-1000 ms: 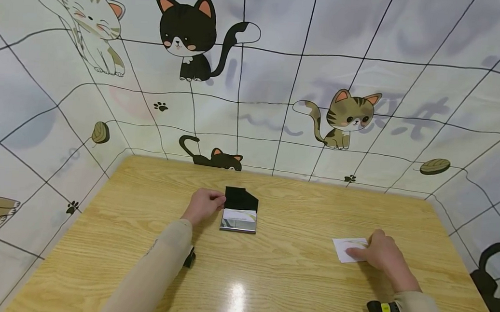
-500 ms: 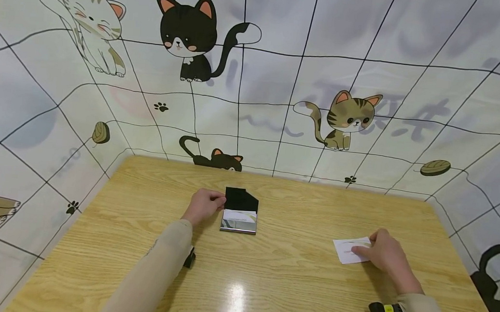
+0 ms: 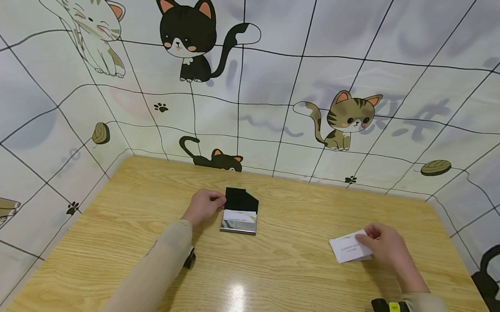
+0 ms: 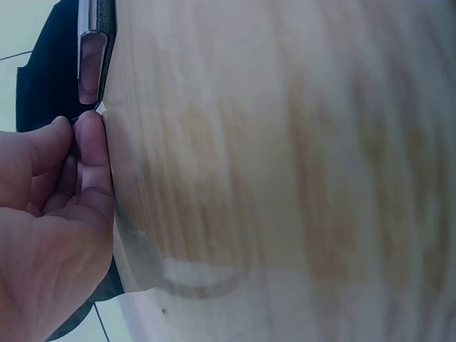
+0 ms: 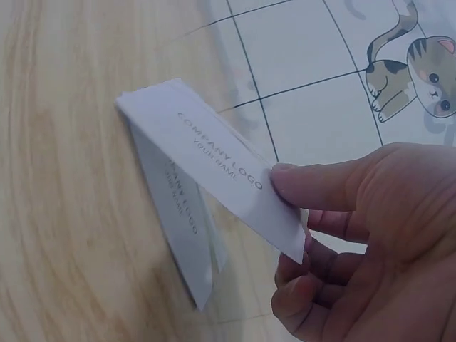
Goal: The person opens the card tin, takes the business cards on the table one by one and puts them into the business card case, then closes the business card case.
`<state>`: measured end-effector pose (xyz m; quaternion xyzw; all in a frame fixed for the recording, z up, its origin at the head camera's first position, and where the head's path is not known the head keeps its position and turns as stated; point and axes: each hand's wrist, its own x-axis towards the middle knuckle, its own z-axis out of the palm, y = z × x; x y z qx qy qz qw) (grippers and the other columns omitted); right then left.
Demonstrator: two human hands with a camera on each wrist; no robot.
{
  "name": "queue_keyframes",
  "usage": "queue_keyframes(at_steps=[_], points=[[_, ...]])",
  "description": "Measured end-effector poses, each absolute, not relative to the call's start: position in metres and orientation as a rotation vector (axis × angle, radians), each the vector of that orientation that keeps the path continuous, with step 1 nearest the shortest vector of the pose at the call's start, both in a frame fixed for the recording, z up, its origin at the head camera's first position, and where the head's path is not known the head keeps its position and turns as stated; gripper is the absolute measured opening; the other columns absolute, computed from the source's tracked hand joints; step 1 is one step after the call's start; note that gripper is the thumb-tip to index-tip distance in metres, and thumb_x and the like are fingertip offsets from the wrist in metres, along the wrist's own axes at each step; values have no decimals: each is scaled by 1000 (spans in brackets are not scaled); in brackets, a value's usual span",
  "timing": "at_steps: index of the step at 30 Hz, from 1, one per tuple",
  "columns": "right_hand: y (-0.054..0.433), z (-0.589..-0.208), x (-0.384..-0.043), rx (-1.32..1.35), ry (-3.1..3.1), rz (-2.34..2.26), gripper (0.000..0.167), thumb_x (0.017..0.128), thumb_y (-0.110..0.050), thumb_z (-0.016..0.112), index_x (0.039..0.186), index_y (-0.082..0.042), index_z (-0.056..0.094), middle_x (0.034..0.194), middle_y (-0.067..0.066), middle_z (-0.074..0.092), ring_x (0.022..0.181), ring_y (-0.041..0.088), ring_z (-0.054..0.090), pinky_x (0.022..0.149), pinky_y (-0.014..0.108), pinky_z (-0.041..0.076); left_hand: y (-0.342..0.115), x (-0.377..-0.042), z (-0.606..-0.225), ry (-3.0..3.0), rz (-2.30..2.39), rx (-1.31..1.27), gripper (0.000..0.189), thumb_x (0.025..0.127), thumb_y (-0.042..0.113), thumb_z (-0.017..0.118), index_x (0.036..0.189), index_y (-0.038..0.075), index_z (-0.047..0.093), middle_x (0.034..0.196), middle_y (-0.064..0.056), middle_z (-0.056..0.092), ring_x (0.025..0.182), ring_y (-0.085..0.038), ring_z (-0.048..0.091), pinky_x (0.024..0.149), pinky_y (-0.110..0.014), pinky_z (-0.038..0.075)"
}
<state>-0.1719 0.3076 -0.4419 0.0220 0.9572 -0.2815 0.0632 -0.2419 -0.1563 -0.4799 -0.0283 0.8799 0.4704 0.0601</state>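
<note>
A metal business card holder lies on the table with its black lid folded back and a white card showing inside. My left hand pinches the lid's left edge between thumb and fingers, as the left wrist view also shows. Off to the right, my right hand pinches white business cards by one end, thumb on top. They are printed "COMPANY LOGO, YOUR NAME" and tilt up from the table. Beneath them is at least one more card with the same print; how many are held cannot be told.
The wooden table reaches back to a wall covering with printed cats and grid lines. Black wrist cameras sit under both forearms; the right one is close to the tabletop.
My right hand has lifted the near end of its cards, so they tilt and a lower card shows beneath. The hand moved slightly up and right. The left hand and card holder stayed put.
</note>
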Motion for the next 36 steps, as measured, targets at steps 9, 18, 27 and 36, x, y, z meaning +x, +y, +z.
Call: queue_keyframes(at_steps=[9, 18, 27, 36], points=[[297, -434, -174, 10, 2913, -945, 23, 102, -18, 66, 105, 5, 68, 86, 8, 64, 76, 20, 52, 62, 28, 41, -156, -242, -480, 2678, 1419, -88, 21, 101, 12, 68, 115, -1, 78, 94, -10, 79, 84, -17, 75, 83, -33, 58], [278, -429, -176, 0, 2929, -1010, 26, 102, -23, 67, 105, 2, 71, 85, 6, 64, 76, 18, 50, 60, 27, 40, -156, -242, -479, 2678, 1424, -88, 20, 101, 12, 68, 113, -1, 78, 92, -10, 78, 83, -15, 74, 81, -32, 58], [254, -426, -181, -11, 2925, -1102, 24, 101, -20, 68, 107, 3, 72, 87, 8, 65, 77, 19, 51, 60, 27, 40, -156, -241, -481, 2683, 1418, -87, 20, 101, 11, 68, 113, -1, 78, 92, -9, 78, 84, -16, 73, 83, -34, 58], [231, -425, -186, -48, 2869, -1255, 21, 101, -13, 68, 109, 6, 71, 88, 12, 67, 73, 19, 56, 55, 23, 48, -155, -242, -481, 2680, 1419, -98, 21, 101, 12, 68, 114, -1, 78, 95, -10, 78, 85, -16, 74, 82, -33, 58]])
